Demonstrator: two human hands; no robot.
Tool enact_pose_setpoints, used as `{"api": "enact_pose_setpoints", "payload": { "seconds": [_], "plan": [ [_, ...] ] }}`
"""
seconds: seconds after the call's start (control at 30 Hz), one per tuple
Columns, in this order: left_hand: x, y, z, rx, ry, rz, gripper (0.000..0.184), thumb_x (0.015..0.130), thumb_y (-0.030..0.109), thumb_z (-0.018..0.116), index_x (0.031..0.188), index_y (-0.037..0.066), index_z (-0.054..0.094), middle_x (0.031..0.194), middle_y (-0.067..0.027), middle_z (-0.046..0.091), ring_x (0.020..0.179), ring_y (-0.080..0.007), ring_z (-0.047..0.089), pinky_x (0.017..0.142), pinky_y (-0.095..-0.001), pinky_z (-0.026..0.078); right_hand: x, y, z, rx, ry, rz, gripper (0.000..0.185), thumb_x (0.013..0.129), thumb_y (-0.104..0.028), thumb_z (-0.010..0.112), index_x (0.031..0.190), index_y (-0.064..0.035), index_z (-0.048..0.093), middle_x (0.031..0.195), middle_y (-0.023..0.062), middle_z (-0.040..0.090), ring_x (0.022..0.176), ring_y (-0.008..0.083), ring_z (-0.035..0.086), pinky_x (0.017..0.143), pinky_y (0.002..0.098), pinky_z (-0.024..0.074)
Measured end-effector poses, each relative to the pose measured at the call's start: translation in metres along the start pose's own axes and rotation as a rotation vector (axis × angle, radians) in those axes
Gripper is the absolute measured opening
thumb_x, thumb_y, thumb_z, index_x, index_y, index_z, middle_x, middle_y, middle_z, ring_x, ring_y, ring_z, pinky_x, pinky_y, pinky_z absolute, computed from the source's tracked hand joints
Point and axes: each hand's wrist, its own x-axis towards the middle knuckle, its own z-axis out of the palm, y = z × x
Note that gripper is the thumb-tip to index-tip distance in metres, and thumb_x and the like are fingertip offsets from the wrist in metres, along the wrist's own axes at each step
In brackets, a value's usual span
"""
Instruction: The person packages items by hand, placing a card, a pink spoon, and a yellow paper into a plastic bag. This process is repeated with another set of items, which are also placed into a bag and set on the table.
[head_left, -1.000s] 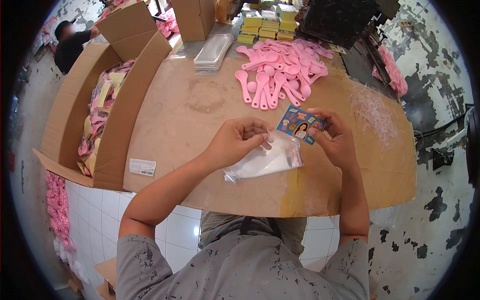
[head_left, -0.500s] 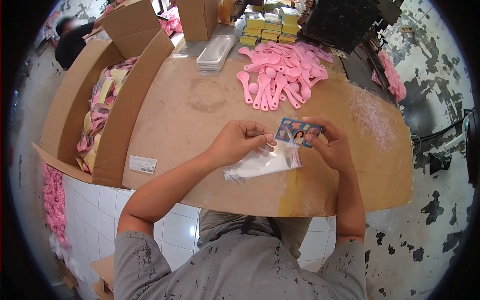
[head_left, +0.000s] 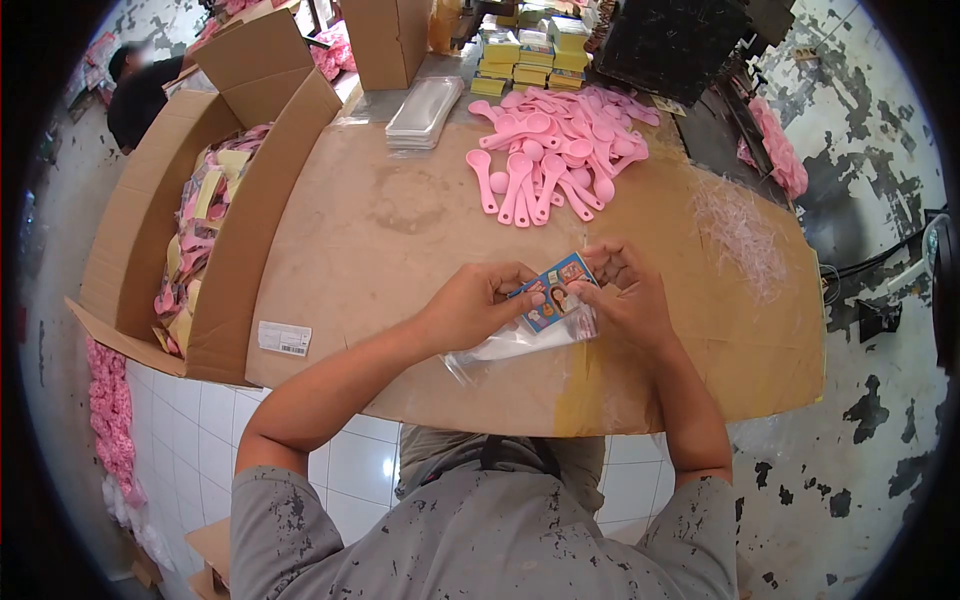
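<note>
A blue printed card (head_left: 553, 296) is tilted between my two hands over the cardboard-covered table. My left hand (head_left: 487, 307) pinches its lower left end with the thumb on top. At the upper right end, my right hand (head_left: 630, 298) has its thumb against the card and its other fingers curled. A clear plastic bag (head_left: 510, 347) lies under the card and the hands; whether a finger also grips it is hidden. Beyond the hands lies a heap of pink plastic measuring spoons (head_left: 560, 150).
An open carton (head_left: 215, 300) of packed pink and yellow pieces stands left. Clear plastic sleeves (head_left: 424, 112) and stacked cards (head_left: 530, 55) lie at the back. Clear plastic strips (head_left: 740, 235) lie right. A label (head_left: 284, 338) sits near the carton. Another person (head_left: 145, 95) is at far left.
The card has moved left and down and turned, with its right end higher. My left hand has come onto it, while my right fingers have loosened and spread behind it.
</note>
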Motion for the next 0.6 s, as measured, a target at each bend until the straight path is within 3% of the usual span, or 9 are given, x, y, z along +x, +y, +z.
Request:
{"api": "enact_pose_setpoints", "payload": {
  "seconds": [0.13,0.23,0.33,0.6],
  "plan": [
    [0.0,0.003,-0.002,-0.021,0.035,0.019,0.025,0.106,0.012,0.064,0.123,-0.005,0.063,0.106,-0.0102,0.076,0.095,-0.0099,0.07,0.08,-0.027,0.058,-0.002,0.014,-0.004,-0.068,0.023,0.028,0.029,0.092,-0.007,0.08,0.119,-0.0013,0.07,0.095,0.0029,0.072,0.082,0.0075,0.063,0.07,0.0255,0.0511],
    [0.001,-0.001,-0.004,-0.083,0.055,0.088,0.024,0.106,0.012,0.063,0.123,-0.005,0.063,0.106,-0.0102,0.076,0.094,-0.0098,0.07,0.079,-0.0262,0.058,0.0,0.007,-0.007,-0.221,-0.136,-0.122,0.03,0.091,-0.008,0.08,0.12,-0.002,0.072,0.094,0.0032,0.071,0.08,0.0088,0.063,0.069,0.0247,0.0504],
    [0.0,0.006,-0.005,-0.07,0.061,0.005,0.022,0.106,0.01,0.064,0.122,-0.004,0.063,0.106,-0.0104,0.076,0.093,-0.0091,0.07,0.078,-0.0259,0.058,0.002,0.003,0.001,-0.241,-0.209,-0.125,0.033,0.091,-0.009,0.08,0.122,-0.0038,0.073,0.091,0.003,0.069,0.079,0.0097,0.063,0.067,0.0246,0.0498],
    [-0.001,0.002,-0.005,-0.038,0.103,0.059,0.02,0.106,0.01,0.064,0.121,-0.004,0.063,0.105,-0.0105,0.076,0.093,-0.0074,0.069,0.077,-0.0253,0.057,0.001,0.004,0.006,-0.209,-0.212,-0.057,0.032,0.088,-0.003,0.08,0.119,-0.0036,0.075,0.092,0.0037,0.069,0.08,0.0102,0.063,0.069,0.0263,0.0514]
  ]
}}
